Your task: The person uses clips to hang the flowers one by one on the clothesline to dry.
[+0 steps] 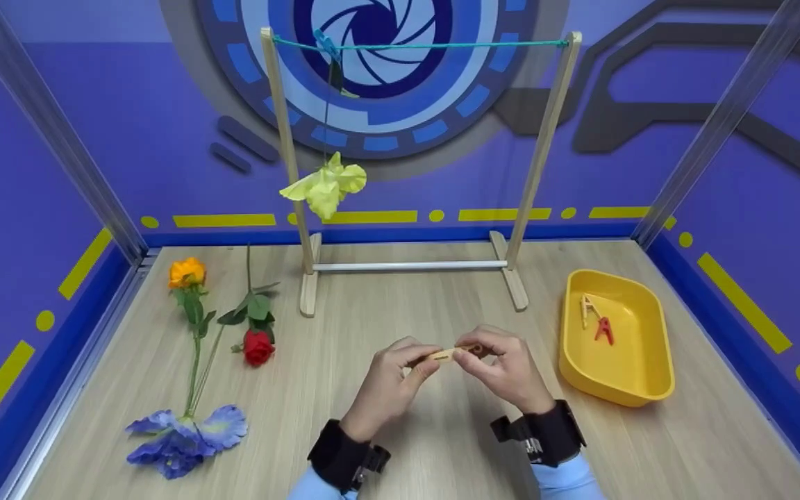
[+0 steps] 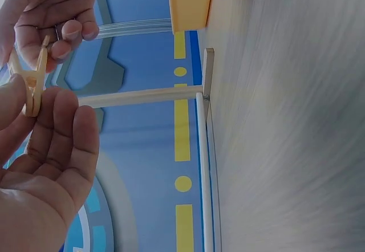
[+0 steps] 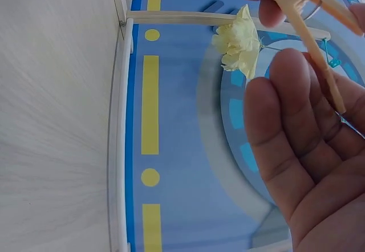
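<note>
Both hands meet over the front middle of the table around a light wooden clothespin [image 1: 446,355]. Thumb and fingers of the left hand [image 1: 380,385] pinch one end of the clothespin [image 2: 34,86]. At its other end, the right hand [image 1: 514,368] holds the spread legs between thumb and fingers, one leg of the clothespin [image 3: 302,35] lying along the fingers. Behind them, a yellow flower [image 1: 327,186] hangs head down by its stem from a teal clothespin [image 1: 328,46] on the line [image 1: 442,46] of a wooden rack [image 1: 542,153].
At left on the table [image 1: 344,333] lie an orange flower [image 1: 187,273], a red rose [image 1: 258,347] and a blue-purple flower [image 1: 185,441]. The yellow tub [image 1: 660,354] at right contains a red clothespin [image 1: 604,330] and a wooden one. Walls enclose the back and sides.
</note>
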